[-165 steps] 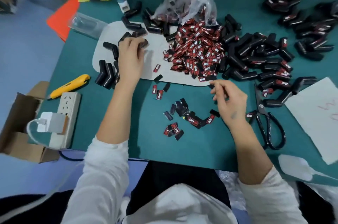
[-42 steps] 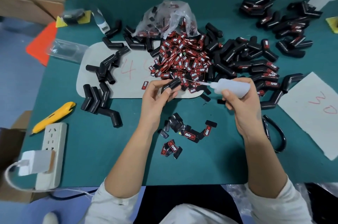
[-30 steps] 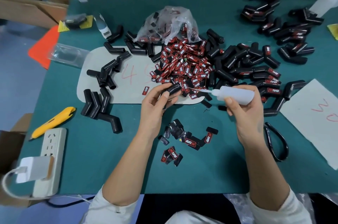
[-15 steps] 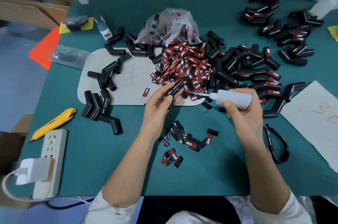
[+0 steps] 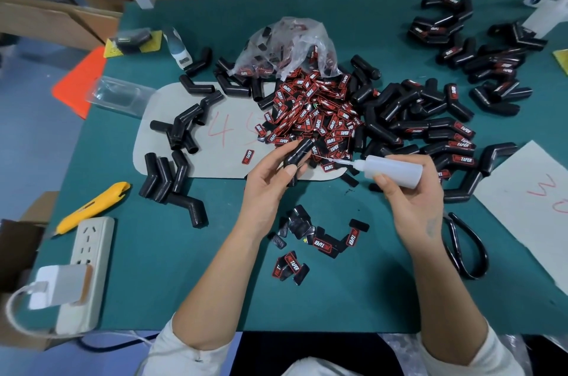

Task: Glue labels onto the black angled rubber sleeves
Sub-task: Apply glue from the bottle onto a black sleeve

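Observation:
My left hand (image 5: 270, 179) grips a black angled rubber sleeve (image 5: 299, 149) above the green table, just in front of the label heap. My right hand (image 5: 412, 194) holds a white glue bottle (image 5: 392, 172) on its side; its thin nozzle points left and reaches the sleeve. A heap of red-and-black labels (image 5: 313, 117) spills from a clear plastic bag (image 5: 287, 48). Several loose labels (image 5: 319, 242) lie near me between my forearms. Plain sleeves (image 5: 167, 179) lie at the left, labelled sleeves (image 5: 442, 136) at the right.
A yellow utility knife (image 5: 92, 206) and a white power strip (image 5: 86, 271) with a charger lie at the left edge. Black scissors (image 5: 467, 249) lie right of my right wrist. A pale card (image 5: 534, 206) sits at the right, another card (image 5: 196, 157) under the left sleeves.
Since 5.5 s ago my left hand picked up a sleeve and my right hand took up the glue bottle. Over the last second the nozzle stays against the sleeve with only slight shifts.

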Motion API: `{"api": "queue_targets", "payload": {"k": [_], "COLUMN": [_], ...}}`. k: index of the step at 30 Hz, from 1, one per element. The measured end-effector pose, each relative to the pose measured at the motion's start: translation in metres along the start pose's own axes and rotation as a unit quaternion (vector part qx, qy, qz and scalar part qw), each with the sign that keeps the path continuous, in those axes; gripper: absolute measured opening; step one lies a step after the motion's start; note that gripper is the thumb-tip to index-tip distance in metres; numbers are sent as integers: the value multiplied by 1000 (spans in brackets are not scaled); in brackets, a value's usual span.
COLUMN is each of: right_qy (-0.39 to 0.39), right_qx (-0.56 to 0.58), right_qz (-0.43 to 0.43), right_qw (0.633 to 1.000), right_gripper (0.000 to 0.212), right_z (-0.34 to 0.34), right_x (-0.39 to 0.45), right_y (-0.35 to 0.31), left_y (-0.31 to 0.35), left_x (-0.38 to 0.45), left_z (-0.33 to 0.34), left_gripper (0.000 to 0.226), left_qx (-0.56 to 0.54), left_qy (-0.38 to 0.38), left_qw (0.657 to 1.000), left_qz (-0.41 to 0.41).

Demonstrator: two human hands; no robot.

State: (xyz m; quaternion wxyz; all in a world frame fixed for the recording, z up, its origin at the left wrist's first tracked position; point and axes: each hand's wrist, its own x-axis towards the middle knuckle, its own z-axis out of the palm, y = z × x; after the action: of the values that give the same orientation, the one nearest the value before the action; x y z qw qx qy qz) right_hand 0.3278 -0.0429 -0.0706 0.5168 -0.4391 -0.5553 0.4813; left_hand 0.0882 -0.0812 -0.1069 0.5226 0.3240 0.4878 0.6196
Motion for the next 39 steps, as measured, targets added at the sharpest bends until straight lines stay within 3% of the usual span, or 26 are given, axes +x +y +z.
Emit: {"api": "queue_targets", "payload": {"k": [39], "right_qy": [30], "right_qx": [-123], "right_qz": [-115], "right_qw": [985], "right_gripper": [25], "right_z": [-6], "right_x": [-4], "right_y": [14], "left_y": [8], "left_x": [-2], "left_z": [5], "left_gripper": [37], "left_qx": [-42], "left_qy": [-1], "left_qw": [999], "left_qz": [6]}}
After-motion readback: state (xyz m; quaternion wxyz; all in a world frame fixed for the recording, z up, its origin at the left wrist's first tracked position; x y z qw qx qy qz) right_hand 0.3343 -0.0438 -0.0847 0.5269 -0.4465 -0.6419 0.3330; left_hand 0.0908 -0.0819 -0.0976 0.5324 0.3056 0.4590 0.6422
